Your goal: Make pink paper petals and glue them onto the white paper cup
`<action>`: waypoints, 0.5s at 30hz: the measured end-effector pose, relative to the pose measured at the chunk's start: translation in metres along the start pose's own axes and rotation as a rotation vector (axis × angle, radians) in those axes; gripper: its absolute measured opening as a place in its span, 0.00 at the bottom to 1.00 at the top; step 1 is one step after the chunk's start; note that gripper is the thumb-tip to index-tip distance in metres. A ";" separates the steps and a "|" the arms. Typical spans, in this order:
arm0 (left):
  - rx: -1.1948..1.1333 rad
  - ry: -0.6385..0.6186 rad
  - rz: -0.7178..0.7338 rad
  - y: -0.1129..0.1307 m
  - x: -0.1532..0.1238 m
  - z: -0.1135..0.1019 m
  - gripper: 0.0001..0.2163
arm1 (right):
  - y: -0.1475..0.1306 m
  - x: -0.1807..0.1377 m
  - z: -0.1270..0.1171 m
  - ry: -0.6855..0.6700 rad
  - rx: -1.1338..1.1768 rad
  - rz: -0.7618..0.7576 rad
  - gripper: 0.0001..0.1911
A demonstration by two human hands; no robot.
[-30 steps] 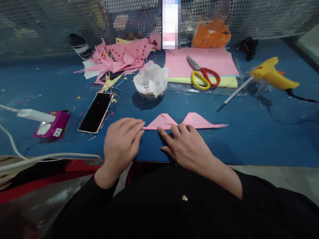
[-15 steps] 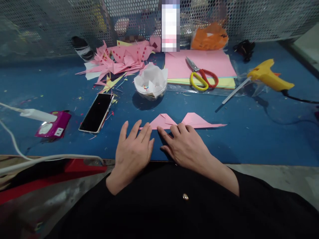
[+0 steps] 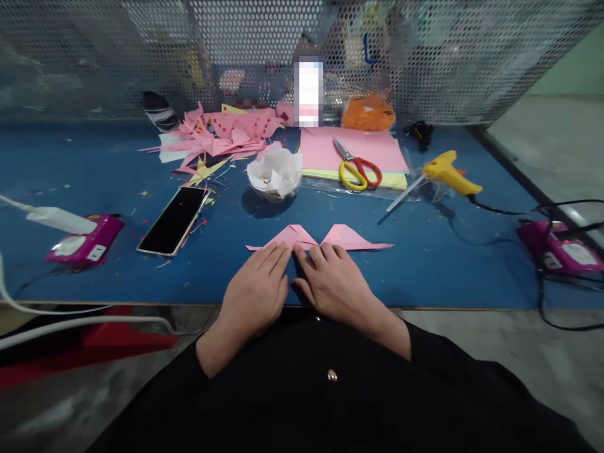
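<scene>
A folded pink paper piece [image 3: 346,238] with two pointed wings lies on the blue table [image 3: 448,270] near its front edge. My left hand [image 3: 257,292] lies flat, fingers stretched out, with its fingertips pressing the left wing. My right hand [image 3: 333,286] also lies flat beside it, fingertips on the middle of the paper. Neither hand grips anything.
Behind the paper stand a bowl with white tissue [image 3: 275,178], a phone [image 3: 173,219], a pile of pink paper shapes [image 3: 221,131], pink sheets [image 3: 352,151] with scissors [image 3: 356,170], and a yellow glue gun [image 3: 450,176]. Purple power strips [image 3: 85,242] [image 3: 561,250] sit at both sides. A mesh wall [image 3: 283,38] closes the back.
My left hand has slid right until it lies next to the right hand on the paper. The view has pulled back and tilted up, showing more of the table's right side.
</scene>
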State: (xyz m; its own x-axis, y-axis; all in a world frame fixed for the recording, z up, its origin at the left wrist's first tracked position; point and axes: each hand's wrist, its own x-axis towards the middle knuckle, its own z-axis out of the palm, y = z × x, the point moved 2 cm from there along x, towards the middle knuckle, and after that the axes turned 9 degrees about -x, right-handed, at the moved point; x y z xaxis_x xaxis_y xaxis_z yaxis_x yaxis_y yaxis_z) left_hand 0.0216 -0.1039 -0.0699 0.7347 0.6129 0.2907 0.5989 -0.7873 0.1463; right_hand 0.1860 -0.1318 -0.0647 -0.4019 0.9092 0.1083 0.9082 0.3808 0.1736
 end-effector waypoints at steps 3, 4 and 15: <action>0.006 -0.009 -0.022 -0.001 -0.002 0.003 0.22 | 0.013 -0.023 0.008 0.063 0.020 0.067 0.32; 0.003 -0.010 -0.032 -0.001 -0.003 0.003 0.22 | 0.018 -0.032 0.011 0.078 0.018 0.113 0.31; 0.039 0.040 0.059 0.013 0.018 0.007 0.26 | 0.018 -0.040 0.005 0.045 -0.022 0.274 0.33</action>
State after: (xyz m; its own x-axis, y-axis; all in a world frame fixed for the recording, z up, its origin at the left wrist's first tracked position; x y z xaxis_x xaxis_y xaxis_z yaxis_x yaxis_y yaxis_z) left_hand 0.0446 -0.1026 -0.0694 0.7559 0.5620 0.3357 0.5679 -0.8180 0.0908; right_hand 0.2193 -0.1601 -0.0706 -0.1467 0.9694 0.1970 0.9812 0.1173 0.1535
